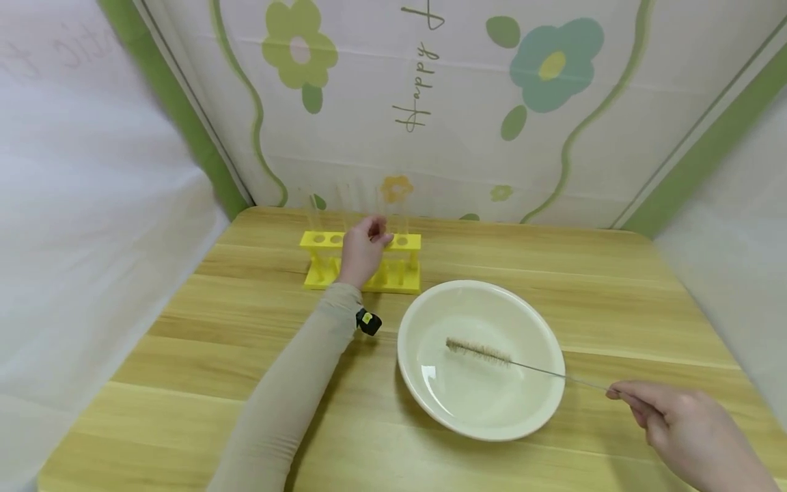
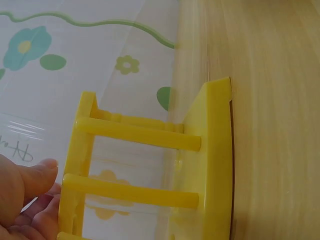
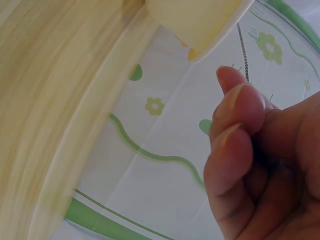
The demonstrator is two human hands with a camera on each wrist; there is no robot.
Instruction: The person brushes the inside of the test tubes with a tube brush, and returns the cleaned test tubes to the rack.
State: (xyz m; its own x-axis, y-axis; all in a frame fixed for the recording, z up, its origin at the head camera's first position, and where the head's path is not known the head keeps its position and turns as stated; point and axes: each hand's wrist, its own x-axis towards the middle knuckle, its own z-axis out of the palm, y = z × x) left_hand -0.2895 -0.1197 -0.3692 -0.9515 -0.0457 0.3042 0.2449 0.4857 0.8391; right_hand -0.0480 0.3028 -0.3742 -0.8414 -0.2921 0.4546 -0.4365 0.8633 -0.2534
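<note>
Near the back of the table stands a yellow test tube rack (image 1: 363, 288) with several clear test tubes upright in it. My left hand (image 1: 361, 251) is at the rack's top bar, its thumb and fingers pinching a clear test tube, mostly hidden by the hand. One more test tube (image 1: 402, 212) stands just right of that hand. With my right hand (image 1: 695, 427) I pinch the thin twisted-wire handle of a test tube brush (image 1: 478, 351). The brush's bristled end is over the inside of a cream basin (image 1: 424, 404); whether it touches the bottom I cannot tell.
The basin stands on the wooden table (image 1: 184, 355), in front and to the right of the rack. Behind the table hangs a flowered curtain (image 1: 455, 164), with white fabric (image 1: 92, 205) at the sides.
</note>
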